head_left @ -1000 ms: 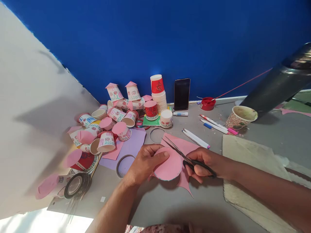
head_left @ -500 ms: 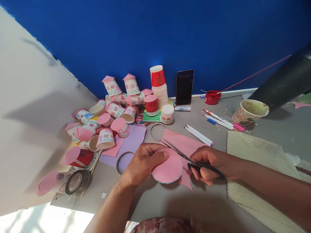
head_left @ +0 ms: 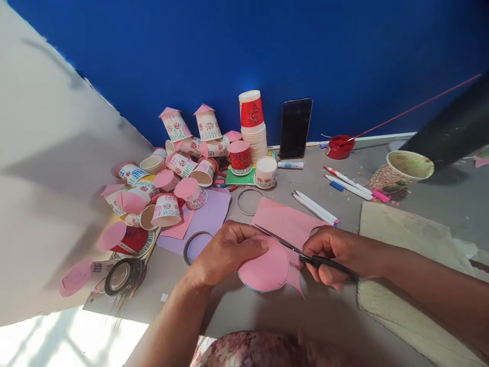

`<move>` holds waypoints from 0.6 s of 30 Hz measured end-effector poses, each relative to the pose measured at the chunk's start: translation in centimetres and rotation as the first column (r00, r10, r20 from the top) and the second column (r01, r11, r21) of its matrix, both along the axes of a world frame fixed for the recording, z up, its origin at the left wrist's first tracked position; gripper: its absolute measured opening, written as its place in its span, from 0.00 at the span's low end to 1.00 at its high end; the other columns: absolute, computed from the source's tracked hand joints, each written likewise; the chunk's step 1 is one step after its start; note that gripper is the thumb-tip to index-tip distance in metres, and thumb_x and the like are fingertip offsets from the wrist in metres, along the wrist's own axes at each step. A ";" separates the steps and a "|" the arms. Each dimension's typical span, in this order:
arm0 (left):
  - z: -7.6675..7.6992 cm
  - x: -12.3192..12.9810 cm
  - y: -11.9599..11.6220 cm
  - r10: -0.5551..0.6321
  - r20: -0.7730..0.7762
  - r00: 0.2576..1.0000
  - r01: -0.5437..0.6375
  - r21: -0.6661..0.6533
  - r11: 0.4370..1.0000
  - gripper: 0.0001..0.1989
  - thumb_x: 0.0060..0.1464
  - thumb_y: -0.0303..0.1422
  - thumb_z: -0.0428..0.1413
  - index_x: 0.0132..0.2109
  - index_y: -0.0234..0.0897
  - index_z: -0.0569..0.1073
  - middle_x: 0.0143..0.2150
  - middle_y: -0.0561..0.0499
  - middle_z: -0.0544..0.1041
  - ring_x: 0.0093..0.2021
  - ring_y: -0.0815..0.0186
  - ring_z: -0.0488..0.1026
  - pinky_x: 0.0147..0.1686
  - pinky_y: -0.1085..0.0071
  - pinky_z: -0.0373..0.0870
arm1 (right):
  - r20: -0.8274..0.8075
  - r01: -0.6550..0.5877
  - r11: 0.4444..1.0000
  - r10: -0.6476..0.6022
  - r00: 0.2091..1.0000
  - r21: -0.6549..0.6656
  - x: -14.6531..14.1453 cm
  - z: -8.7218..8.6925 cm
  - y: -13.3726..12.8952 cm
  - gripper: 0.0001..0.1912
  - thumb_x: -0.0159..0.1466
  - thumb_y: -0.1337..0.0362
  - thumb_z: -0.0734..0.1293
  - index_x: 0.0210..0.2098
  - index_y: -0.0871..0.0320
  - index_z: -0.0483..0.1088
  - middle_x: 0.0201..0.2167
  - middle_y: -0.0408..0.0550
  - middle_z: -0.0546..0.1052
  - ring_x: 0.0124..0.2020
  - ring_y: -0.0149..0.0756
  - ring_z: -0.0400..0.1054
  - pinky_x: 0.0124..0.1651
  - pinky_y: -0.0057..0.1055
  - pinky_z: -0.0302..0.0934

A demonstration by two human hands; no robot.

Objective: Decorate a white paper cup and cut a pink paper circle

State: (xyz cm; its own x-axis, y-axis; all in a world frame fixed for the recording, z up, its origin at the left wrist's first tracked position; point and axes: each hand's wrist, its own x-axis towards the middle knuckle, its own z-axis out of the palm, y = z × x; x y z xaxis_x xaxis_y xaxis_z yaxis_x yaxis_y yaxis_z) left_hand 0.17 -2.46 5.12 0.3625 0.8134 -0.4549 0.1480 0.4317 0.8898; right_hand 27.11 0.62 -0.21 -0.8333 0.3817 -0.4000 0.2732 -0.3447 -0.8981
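Observation:
My left hand (head_left: 233,252) pinches a pink paper circle (head_left: 265,267) by its upper left edge, thumb on top. A blue drawn line runs along the circle's lower rim. My right hand (head_left: 334,255) is wrapped around the black handles of a pair of scissors (head_left: 280,238), whose blades lie along the circle's upper right edge and look nearly closed. Behind the scissors a sheet of pink paper (head_left: 282,211) lies on the table, and a pointed strip of pink paper (head_left: 295,283) shows beneath the circle. My left fingertips are hidden under the paper.
Decorated paper cups (head_left: 166,210) with pink tops are heaped at the left. Near the blue wall stand a cup stack (head_left: 252,120) and a phone (head_left: 296,130). Markers (head_left: 317,208), tape rolls (head_left: 124,278), a patterned cup (head_left: 401,173) and a pale cloth (head_left: 397,229) surround the hands.
The scissor blades have come closer together along the circle's edge. Both hands stay in nearly the same place, while the view has shifted slightly.

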 end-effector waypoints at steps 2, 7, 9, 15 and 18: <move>-0.1 0.0 0.0 0.001 0.011 1.000 -0.001 -0.006 1.000 0.19 0.51 0.46 0.68 0.32 0.30 0.84 0.25 0.48 0.77 0.25 0.69 0.67 0.25 0.73 0.59 | 0.020 -0.002 1.000 0.002 1.000 0.000 0.0 -0.1 0.0 0.28 0.53 0.39 0.78 0.27 0.59 0.73 0.19 0.41 0.72 0.20 0.27 0.64 0.22 0.23 0.53; 0.1 0.0 0.1 0.002 0.025 1.000 -0.001 -0.022 1.000 0.20 0.50 0.46 0.69 0.32 0.30 0.84 0.25 0.48 0.77 0.25 0.69 0.67 0.24 0.74 0.58 | 0.021 -0.001 1.000 0.001 1.000 0.027 0.1 -0.2 0.1 0.30 0.52 0.38 0.78 0.26 0.60 0.72 0.18 0.42 0.73 0.19 0.27 0.64 0.22 0.22 0.51; 0.1 0.1 0.2 0.003 0.032 0.999 -0.002 -0.022 1.000 0.20 0.49 0.46 0.69 0.32 0.30 0.84 0.25 0.48 0.77 0.25 0.69 0.67 0.24 0.74 0.58 | 0.009 -0.008 0.999 0.008 1.000 0.037 0.1 -0.2 0.1 0.31 0.52 0.36 0.77 0.28 0.60 0.72 0.19 0.42 0.74 0.19 0.26 0.62 0.22 0.23 0.51; 0.0 0.2 0.4 0.013 0.042 0.999 -0.011 -0.037 0.999 0.19 0.48 0.45 0.69 0.32 0.30 0.84 0.24 0.48 0.77 0.24 0.70 0.67 0.24 0.75 0.58 | 0.043 -0.006 0.999 0.004 0.999 0.045 0.1 -0.2 0.0 0.31 0.53 0.35 0.76 0.28 0.59 0.72 0.19 0.42 0.75 0.18 0.25 0.60 0.22 0.23 0.50; 0.0 0.2 0.4 0.016 0.048 0.999 -0.015 -0.035 0.999 0.18 0.48 0.45 0.70 0.31 0.30 0.84 0.24 0.49 0.77 0.24 0.70 0.67 0.23 0.75 0.58 | 0.042 0.003 1.000 -0.004 0.999 0.024 0.0 -0.1 0.0 0.33 0.50 0.33 0.78 0.27 0.59 0.72 0.19 0.42 0.75 0.18 0.25 0.61 0.22 0.23 0.49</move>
State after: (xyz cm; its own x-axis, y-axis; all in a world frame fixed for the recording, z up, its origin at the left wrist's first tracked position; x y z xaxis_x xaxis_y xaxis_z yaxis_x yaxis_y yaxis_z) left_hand 0.37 -2.08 5.11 0.3720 0.8033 -0.4651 0.0982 0.4642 0.8803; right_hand 27.15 0.63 -0.33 -0.8146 0.3947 -0.4250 0.3095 -0.3239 -0.8940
